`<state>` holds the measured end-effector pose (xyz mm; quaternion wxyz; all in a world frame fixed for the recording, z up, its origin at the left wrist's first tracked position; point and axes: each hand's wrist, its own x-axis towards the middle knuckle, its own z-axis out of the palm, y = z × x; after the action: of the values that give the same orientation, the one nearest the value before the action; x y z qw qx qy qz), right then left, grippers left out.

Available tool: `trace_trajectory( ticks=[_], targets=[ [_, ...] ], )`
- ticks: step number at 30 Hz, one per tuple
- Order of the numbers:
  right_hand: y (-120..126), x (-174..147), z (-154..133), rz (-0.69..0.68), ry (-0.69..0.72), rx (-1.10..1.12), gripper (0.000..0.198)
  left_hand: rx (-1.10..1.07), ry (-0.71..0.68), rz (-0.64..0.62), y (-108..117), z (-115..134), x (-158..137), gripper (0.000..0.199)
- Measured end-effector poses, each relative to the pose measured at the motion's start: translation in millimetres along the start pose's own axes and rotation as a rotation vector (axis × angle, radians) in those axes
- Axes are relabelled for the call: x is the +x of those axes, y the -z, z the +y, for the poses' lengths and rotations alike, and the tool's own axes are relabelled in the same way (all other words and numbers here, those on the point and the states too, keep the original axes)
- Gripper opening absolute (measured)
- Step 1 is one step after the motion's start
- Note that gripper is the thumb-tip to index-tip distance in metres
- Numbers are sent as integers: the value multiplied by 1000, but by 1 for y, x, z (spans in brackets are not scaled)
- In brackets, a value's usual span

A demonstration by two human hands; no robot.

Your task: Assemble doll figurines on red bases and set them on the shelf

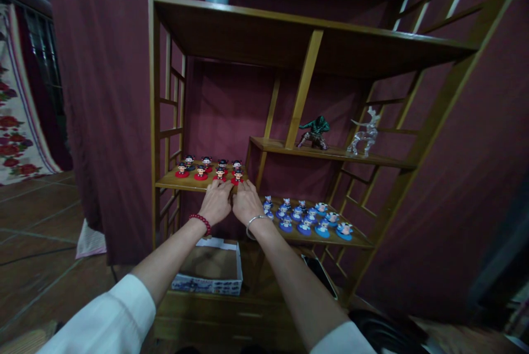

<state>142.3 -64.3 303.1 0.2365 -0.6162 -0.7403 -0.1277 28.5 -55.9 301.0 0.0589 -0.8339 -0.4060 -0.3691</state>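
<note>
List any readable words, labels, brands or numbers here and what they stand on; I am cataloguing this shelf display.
None can be read.
Cardboard box: blue print along its side, too small and blurred to read.
Red-based figurines, by the left hand and right hand: no visible text.
Blue-based figurines: no visible text.

Red-base figurines [209, 169]: eight small dolls, dark hair, pale faces, round red bases; one rear-left doll on darker base. All upright, facing outward, in two rows of four on left wooden shelf [173, 182]. Front row sits near shelf's front edge; rear row just behind, staggered. Two rightmost front dolls [228, 175] stand directly at fingertips of both hands, partly hidden by them; whether touched or gripped cannot be told. Spacing fairly even, none tipped, none stacked
</note>
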Motion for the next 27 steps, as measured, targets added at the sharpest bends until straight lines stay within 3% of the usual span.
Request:
trace_trajectory(
  ticks=[5, 13, 19, 27],
  targets=[
    [5, -8, -3, 94, 8, -7, 47, 35, -71, 107, -2, -8, -12, 42],
    [11, -17, -13, 190, 117, 92, 38, 146, -30, 216, 3, -16, -23, 33],
    [8, -7, -25, 164, 172, 168, 26, 198, -11, 249, 4, -23, -24, 31],
    [11, 6, -29, 29, 50, 152, 23, 205, 12, 233, 6, -25, -22, 30]
  ],
)
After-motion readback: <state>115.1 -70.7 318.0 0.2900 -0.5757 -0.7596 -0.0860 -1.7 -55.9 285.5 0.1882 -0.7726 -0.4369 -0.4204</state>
